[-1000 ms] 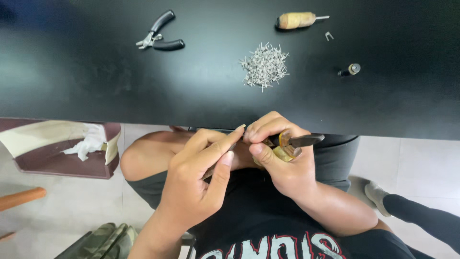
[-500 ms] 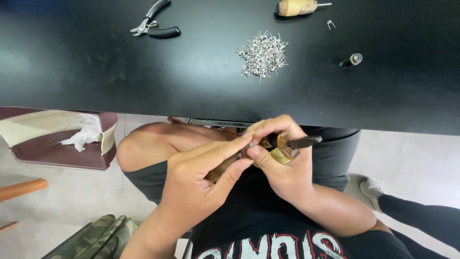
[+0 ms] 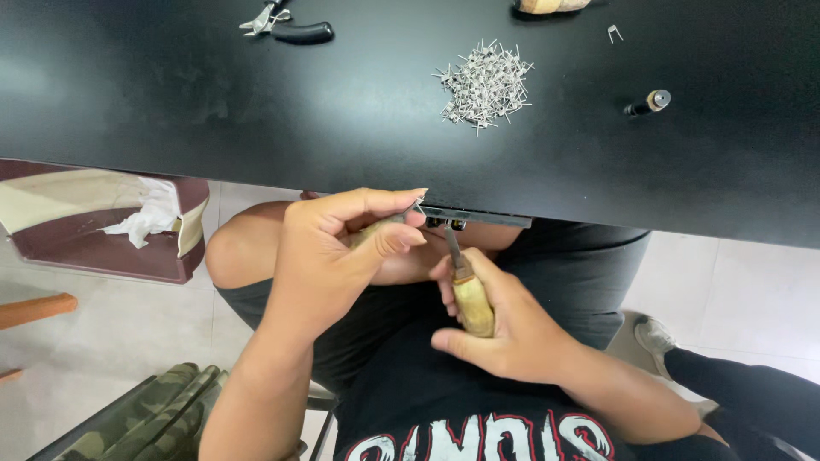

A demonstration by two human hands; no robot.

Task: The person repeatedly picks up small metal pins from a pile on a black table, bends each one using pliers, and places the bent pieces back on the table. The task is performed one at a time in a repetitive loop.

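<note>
Head view: at lower centre, the right hand (image 3: 504, 329) grips a wooden-handled awl (image 3: 468, 294), which has swung since a moment ago from lying sideways to near upright, blade tip up toward the black surface (image 3: 171, 102) edge. The left hand (image 3: 342, 248) pinches a small piece (image 3: 376, 232) (mostly hidden) just beside it. Staples (image 3: 485, 84) lie at upper centre.

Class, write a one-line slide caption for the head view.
Right hand grips a wooden-handled tool; left hand pinches a small part below a black table.
</note>
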